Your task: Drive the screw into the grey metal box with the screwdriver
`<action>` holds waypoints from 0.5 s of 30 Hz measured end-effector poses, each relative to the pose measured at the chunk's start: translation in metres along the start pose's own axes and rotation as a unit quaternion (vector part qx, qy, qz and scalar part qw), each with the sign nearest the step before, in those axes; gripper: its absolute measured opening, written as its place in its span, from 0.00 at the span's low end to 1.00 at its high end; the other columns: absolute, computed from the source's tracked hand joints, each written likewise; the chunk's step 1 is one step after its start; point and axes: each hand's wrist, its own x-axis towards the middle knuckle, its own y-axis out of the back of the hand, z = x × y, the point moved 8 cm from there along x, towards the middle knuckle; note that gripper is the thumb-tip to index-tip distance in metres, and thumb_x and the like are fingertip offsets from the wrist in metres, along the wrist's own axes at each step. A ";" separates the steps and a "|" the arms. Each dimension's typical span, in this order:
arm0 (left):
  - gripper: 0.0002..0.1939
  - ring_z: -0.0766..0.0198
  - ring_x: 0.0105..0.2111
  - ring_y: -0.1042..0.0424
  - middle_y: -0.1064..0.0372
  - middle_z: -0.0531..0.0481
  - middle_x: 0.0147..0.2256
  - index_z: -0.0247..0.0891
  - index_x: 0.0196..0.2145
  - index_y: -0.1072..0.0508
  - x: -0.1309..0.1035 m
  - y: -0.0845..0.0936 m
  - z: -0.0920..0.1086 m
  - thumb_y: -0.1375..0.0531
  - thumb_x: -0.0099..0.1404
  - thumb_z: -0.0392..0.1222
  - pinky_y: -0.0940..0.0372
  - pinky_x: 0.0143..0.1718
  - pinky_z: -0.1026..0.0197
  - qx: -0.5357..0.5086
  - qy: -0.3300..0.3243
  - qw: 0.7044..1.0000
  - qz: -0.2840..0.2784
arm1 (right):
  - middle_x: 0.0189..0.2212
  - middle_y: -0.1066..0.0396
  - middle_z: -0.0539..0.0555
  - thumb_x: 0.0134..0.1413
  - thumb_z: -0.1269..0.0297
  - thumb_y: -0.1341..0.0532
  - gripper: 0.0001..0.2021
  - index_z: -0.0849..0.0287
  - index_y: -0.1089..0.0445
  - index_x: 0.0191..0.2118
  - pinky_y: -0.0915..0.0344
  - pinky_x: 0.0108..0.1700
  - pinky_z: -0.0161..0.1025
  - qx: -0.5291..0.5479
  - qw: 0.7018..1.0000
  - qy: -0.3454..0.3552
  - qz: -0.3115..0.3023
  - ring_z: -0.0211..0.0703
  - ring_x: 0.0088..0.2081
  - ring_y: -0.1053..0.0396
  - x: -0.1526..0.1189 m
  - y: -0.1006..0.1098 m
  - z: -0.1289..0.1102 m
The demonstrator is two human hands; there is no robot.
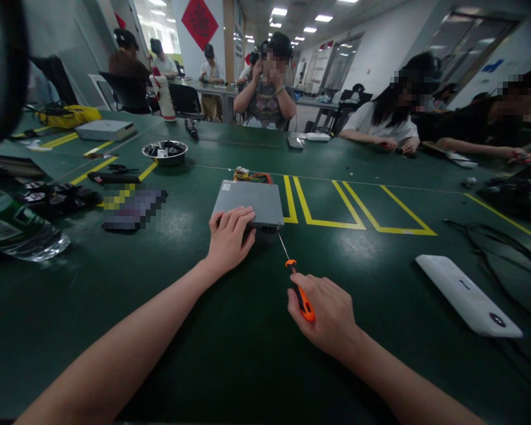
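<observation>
A flat grey metal box (256,199) with colored wires (259,176) at its back edge lies on the green table (230,354). My left hand (232,239) rests on its front left part, fingers over the top and thumb at the front side. Wrapped in my right hand (327,310) is an orange and black screwdriver (307,306). Its thin shaft points up and left, with the tip at the box's front right corner. Whether the tip sits in a screw is too small to tell.
Left of the box are a metal bowl (165,151) with small parts, a phone (135,209) and a plastic bottle (17,224). A white device (469,295) and black cables (504,254) lie at the right. Several people sit beyond the table.
</observation>
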 end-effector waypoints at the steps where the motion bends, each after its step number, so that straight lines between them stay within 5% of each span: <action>1: 0.15 0.58 0.53 0.41 0.36 0.48 0.52 0.43 0.49 0.39 0.000 0.000 0.000 0.48 0.63 0.40 0.53 0.52 0.50 0.000 -0.001 1.000 -0.001 | 0.25 0.35 0.52 0.54 0.69 0.46 0.08 0.65 0.33 0.39 0.45 0.29 0.34 -0.008 1.000 0.002 -0.005 0.35 0.25 0.40 -0.001 -0.002 -0.001; 6: 0.15 0.58 0.53 0.41 0.37 0.49 0.52 0.42 0.49 0.39 0.001 0.000 0.001 0.47 0.63 0.40 0.53 0.52 0.50 0.003 -0.002 1.000 -0.004 | 0.28 0.36 0.54 0.52 0.69 0.45 0.08 0.61 0.30 0.36 0.44 0.31 0.36 -0.034 0.999 0.010 -0.039 0.39 0.29 0.40 0.000 -0.009 -0.005; 11: 0.16 0.58 0.53 0.41 0.36 0.49 0.52 0.42 0.49 0.39 0.000 0.000 0.001 0.47 0.63 0.40 0.54 0.53 0.49 0.001 -0.002 1.000 -0.001 | 0.28 0.36 0.55 0.53 0.59 0.44 0.14 0.63 0.31 0.40 0.44 0.30 0.36 -0.023 0.999 0.021 -0.034 0.40 0.29 0.40 0.003 -0.005 -0.005; 15: 0.16 0.58 0.53 0.41 0.36 0.49 0.52 0.42 0.49 0.39 0.000 0.000 0.000 0.47 0.63 0.40 0.54 0.53 0.49 -0.001 0.000 1.000 -0.001 | 0.27 0.35 0.53 0.55 0.66 0.46 0.11 0.66 0.34 0.43 0.45 0.31 0.35 -0.019 1.000 0.015 -0.014 0.37 0.28 0.40 0.002 -0.003 -0.001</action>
